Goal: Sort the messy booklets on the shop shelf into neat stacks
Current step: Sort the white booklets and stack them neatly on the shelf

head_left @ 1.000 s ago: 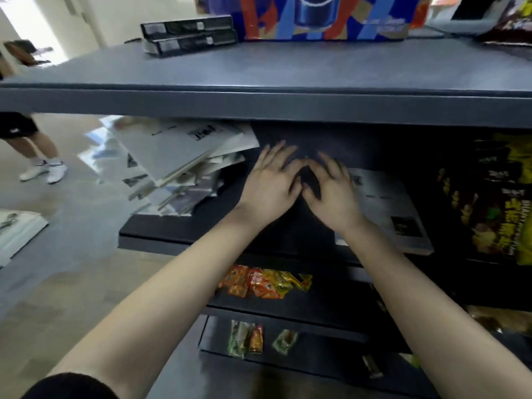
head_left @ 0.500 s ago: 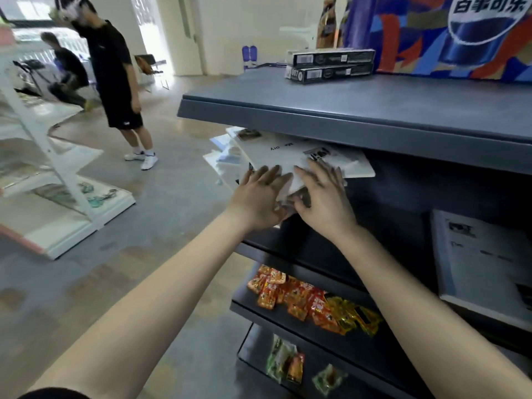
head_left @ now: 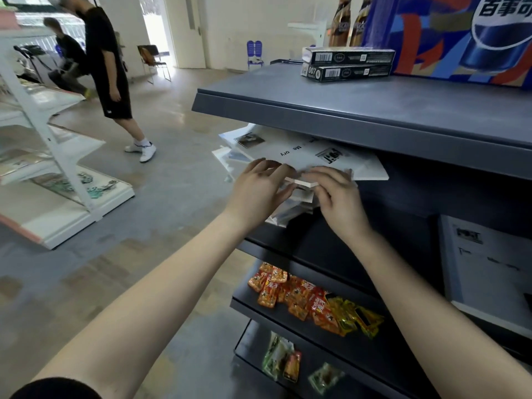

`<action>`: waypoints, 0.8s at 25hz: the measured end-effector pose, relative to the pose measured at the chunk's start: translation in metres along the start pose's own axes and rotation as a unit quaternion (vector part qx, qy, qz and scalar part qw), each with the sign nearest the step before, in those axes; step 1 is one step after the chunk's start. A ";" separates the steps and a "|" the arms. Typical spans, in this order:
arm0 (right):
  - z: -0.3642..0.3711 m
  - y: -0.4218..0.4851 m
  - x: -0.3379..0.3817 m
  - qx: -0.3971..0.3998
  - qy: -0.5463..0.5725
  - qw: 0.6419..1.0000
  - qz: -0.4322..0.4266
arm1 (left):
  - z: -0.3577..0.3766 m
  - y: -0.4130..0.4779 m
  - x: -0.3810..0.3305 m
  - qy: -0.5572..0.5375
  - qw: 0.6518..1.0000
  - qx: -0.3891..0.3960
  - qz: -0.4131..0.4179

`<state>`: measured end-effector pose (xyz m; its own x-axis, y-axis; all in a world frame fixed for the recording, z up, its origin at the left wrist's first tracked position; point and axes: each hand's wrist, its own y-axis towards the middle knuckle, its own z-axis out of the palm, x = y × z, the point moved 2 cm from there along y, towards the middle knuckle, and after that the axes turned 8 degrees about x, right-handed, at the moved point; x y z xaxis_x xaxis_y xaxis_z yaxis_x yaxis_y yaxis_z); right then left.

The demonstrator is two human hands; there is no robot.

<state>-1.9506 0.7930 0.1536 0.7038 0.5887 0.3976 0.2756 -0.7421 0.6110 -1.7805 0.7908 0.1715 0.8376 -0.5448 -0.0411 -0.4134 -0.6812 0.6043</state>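
One messy pile of booklets [head_left: 302, 155] lies mid-frame on the dark shelf [head_left: 331, 243], its back hidden under the top board [head_left: 374, 116]; how many it holds is unclear. The left hand [head_left: 259, 188] and right hand [head_left: 336, 197] both pinch booklets at its front edge. One neat stack [head_left: 486, 269] sits at right, cut off. Two black boxes [head_left: 348, 64] lie above, snack packets [head_left: 311, 300] below.

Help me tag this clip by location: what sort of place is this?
Most likely a small shop: dark tiered shelves hold snack packets and booklets, a Pepsi-branded box stands on top, and white shelving stands across the floor.
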 end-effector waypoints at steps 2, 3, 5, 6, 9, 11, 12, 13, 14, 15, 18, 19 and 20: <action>-0.012 -0.009 -0.008 -0.034 0.051 0.998 0.004 | 0.001 0.002 0.008 0.004 1.000 0.007 -0.011; -0.016 -0.014 -0.012 -0.055 0.067 0.996 0.015 | 0.001 0.001 0.015 0.002 1.000 0.008 -0.022; -0.025 -0.023 -0.023 -0.087 0.079 0.992 0.043 | 0.003 -0.003 0.030 0.005 0.999 0.025 -0.034; -0.028 -0.026 -0.031 -0.098 0.071 0.991 0.061 | 0.003 -0.007 0.035 0.011 0.999 0.040 -0.033; -0.036 -0.035 -0.044 -0.111 0.013 0.989 0.094 | -0.001 -0.016 0.032 0.041 0.998 0.038 -0.025; -0.034 -0.040 -0.034 -0.115 -0.082 0.989 0.043 | -0.003 -0.014 0.021 0.076 0.996 0.042 -0.033; -0.030 -0.041 -0.024 -0.106 -0.139 0.985 0.010 | -0.003 -0.011 0.014 0.092 0.993 0.052 -0.045; -0.023 -0.040 -0.013 -0.086 -0.186 0.979 -0.016 | -0.003 -0.007 0.005 0.106 0.990 0.076 -0.060; -0.016 -0.038 -0.004 -0.063 -0.212 0.975 -0.030 | -0.002 -0.003 -0.005 0.141 0.984 0.081 -0.068; -0.008 -0.034 0.003 -0.045 -0.219 0.974 -0.031 | 0.004 0.000 -0.014 0.188 0.975 0.097 -0.066; 0.004 -0.023 0.011 -0.047 -0.168 0.984 -0.012 | 0.003 -0.003 -0.040 0.219 0.959 0.146 -0.100; 0.003 -0.021 0.009 -0.062 -0.143 0.988 -0.015 | 0.000 -0.006 -0.040 0.184 0.968 0.143 -0.095; 0.000 -0.021 0.005 -0.073 -0.123 0.989 -0.017 | -0.005 -0.008 -0.038 0.126 0.978 0.137 -0.093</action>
<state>-1.9526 0.8115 0.1431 0.8391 0.5032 0.2065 0.2169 -0.6577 0.7214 -1.8070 0.8197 0.1721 0.9546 -0.2843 0.0887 -0.2967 -0.8816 0.3672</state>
